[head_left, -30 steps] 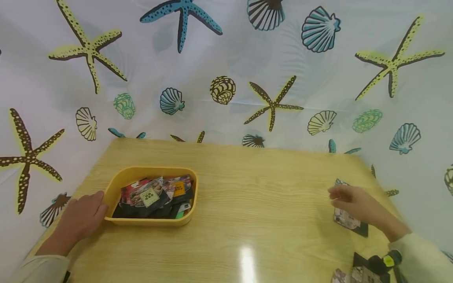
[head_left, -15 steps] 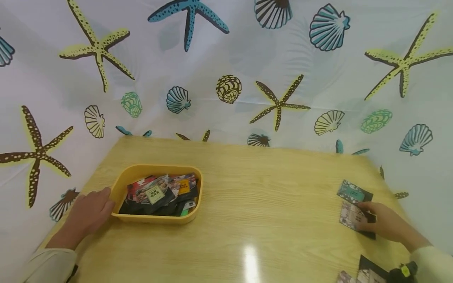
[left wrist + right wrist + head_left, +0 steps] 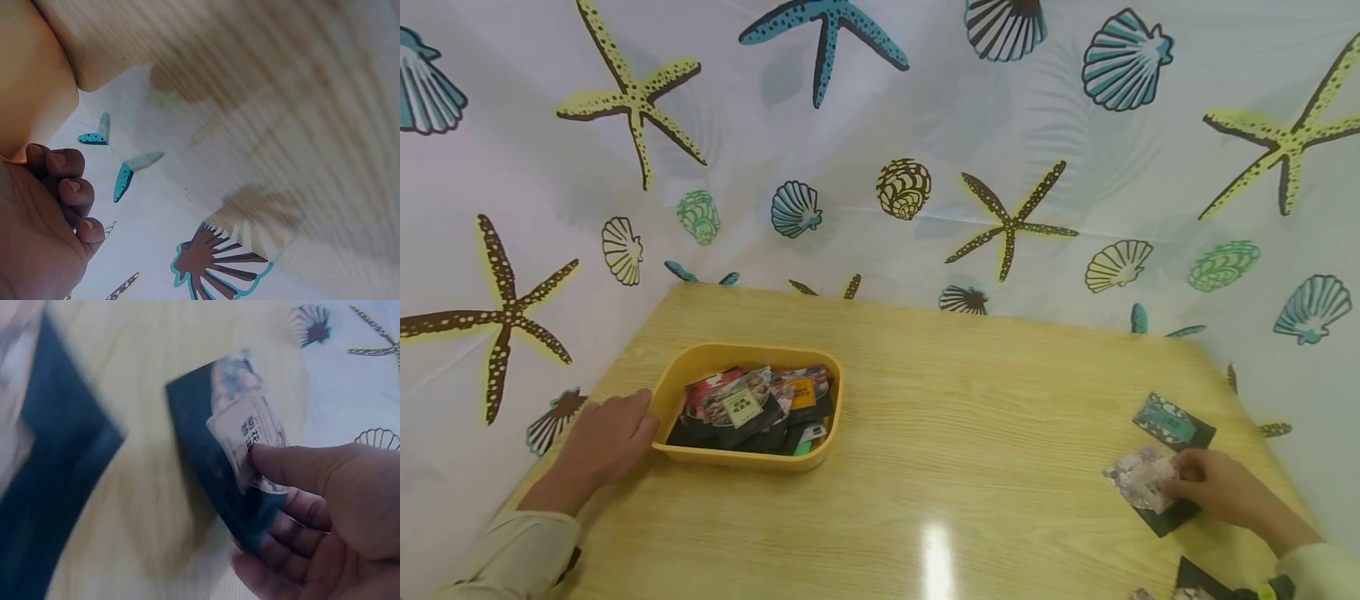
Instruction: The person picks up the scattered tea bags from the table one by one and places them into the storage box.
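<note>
At the table's right side my right hand [image 3: 1221, 487] pinches a flat dark packet [image 3: 1142, 479] with a pink-grey printed front. In the right wrist view, the thumb lies on the front of this packet [image 3: 247, 434] and fingers are behind it. Just beyond it a teal-labelled packet [image 3: 1168, 421] lies flat. On the left, my left hand [image 3: 610, 437] grips the left end of a yellow plastic basket [image 3: 748, 460]. Curled fingers show against the outside of the basket wall [image 3: 37, 81] in the left wrist view; the thumb is hidden there.
Several packets [image 3: 741, 408] with red, yellow and orange labels are heaped inside the basket. Another dark packet [image 3: 1198, 575] lies at the lower right, partly cut off. A white cloth [image 3: 850, 242] printed with starfish and shells surrounds the wooden table [image 3: 970, 417].
My right hand has come down onto the pink-grey packet, pinched it and tilted it, shifting it from beside the teal-labelled one. The left hand stays at the basket. The head view has turned slightly.
</note>
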A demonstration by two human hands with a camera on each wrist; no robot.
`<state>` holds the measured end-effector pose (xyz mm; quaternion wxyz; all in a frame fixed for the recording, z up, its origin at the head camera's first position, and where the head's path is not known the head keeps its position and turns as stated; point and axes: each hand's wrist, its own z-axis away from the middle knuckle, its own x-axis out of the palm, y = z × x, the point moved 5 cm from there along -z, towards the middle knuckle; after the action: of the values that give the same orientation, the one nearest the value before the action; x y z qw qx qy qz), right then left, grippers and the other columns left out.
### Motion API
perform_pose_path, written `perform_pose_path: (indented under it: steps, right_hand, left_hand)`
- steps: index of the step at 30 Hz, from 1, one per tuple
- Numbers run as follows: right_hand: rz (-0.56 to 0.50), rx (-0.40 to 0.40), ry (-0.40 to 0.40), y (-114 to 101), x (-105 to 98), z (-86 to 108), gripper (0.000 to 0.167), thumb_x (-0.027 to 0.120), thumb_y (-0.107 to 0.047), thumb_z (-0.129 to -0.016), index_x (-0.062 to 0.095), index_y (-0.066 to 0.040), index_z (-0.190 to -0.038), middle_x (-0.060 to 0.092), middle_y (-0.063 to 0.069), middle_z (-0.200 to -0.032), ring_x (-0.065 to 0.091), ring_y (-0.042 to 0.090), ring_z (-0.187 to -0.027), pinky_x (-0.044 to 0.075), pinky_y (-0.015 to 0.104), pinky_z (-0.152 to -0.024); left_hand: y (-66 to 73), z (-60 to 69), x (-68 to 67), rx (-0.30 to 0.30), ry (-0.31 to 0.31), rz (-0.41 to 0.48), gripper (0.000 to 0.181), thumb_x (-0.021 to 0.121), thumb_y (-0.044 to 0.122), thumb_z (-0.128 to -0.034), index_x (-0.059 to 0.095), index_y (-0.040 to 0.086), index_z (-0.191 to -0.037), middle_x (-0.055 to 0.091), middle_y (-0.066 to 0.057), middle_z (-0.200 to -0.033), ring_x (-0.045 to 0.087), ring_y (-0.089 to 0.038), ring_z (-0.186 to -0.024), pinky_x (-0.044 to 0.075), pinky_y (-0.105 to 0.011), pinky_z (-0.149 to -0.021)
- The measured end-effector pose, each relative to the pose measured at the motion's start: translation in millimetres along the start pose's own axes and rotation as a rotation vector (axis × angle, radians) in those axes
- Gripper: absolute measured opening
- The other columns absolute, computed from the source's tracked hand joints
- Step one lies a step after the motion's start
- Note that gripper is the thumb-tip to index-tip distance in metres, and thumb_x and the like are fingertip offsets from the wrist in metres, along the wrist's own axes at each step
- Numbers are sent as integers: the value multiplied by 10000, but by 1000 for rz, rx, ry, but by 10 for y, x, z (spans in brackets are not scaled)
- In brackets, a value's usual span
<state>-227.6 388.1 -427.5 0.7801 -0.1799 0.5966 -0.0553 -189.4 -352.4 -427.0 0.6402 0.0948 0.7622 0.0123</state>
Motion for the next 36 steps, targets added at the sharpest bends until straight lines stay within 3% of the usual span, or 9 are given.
perform_pose_path:
  steps: [4, 7, 9, 14, 20, 23, 29, 36]
  right_hand:
    - [-204, 14, -76, -204, 23, -39, 268, 569, -252, -1001, 604, 14, -1011, 653, 13, -904, 496, -40, -735, 445, 226, -667]
    - [-398, 46, -161, -421, 58, -96, 318, 511, -296, -1029, 572, 12, -1081, 628, -17, -958, 523, -8, -802, 488, 258, -726]
    - [-518, 22, -212, -616, 66, -146, 350, 488, -310, -1039, 551, 21, -1135, 612, -36, -968, 563, 13, -841, 524, 278, -760]
    - [-734, -100, -277, -1286, -12, -309, 493, 488, -266, -1043, 451, 122, -1345, 669, -57, -1030, 673, 45, -906, 577, 286, -815]
    - [-942, -241, -392, -2184, 135, -490, 473, 492, -139, -1030, 397, 172, -1374, 677, -10, -1043, 690, 80, -906, 582, 261, -814]
    - [-1007, -275, -430, -2592, 284, -601, 470, 477, -87, -1022, 384, 169, -1405, 672, 34, -1091, 691, 85, -923, 574, 239, -836]
    - [-1082, -288, -461, -3280, 553, -834, 462, 419, -35, -1024, 375, 117, -1458, 540, 305, -1371, 687, 87, -984, 557, 244, -898]
    - [-1103, -228, -462, -3896, 825, -1060, 458, 412, -30, -1030, 386, 71, -1475, 468, 267, -1473, 616, 244, -1228, 514, 324, -1010]
  left_hand:
    - [16, -7, -9, -6, -4, 2, 196, 398, 161, -954, 421, 121, -763, 403, -4, -628, 386, -182, -586, 248, -343, -605]
    - [22, -11, -16, -12, -8, 5, 194, 397, 162, -956, 423, 117, -769, 407, -9, -633, 391, -189, -585, 251, -346, -600]
    - [25, -19, -26, -15, -8, 0, 190, 401, 164, -955, 424, 114, -772, 408, -10, -636, 392, -192, -587, 254, -345, -597]
    - [10, -43, -35, -17, -5, -2, 191, 403, 167, -956, 429, 108, -776, 411, -16, -638, 393, -197, -587, 265, -347, -589]
    - [-17, -33, 31, -18, -18, 11, 192, 400, 169, -957, 435, 107, -778, 413, -16, -636, 403, -198, -587, 277, -348, -581]
    - [-11, -17, 45, -21, -13, 12, 193, 401, 169, -958, 434, 110, -778, 412, -15, -637, 403, -198, -588, 277, -349, -587]
    - [4, -2, 59, -16, 0, 33, 192, 395, 157, -960, 427, 113, -776, 408, -15, -637, 389, -186, -583, 273, -338, -577]
    - [1, -8, 30, -14, 15, 26, 192, 398, 154, -957, 421, 110, -772, 399, -18, -630, 375, -190, -572, 261, -328, -565]
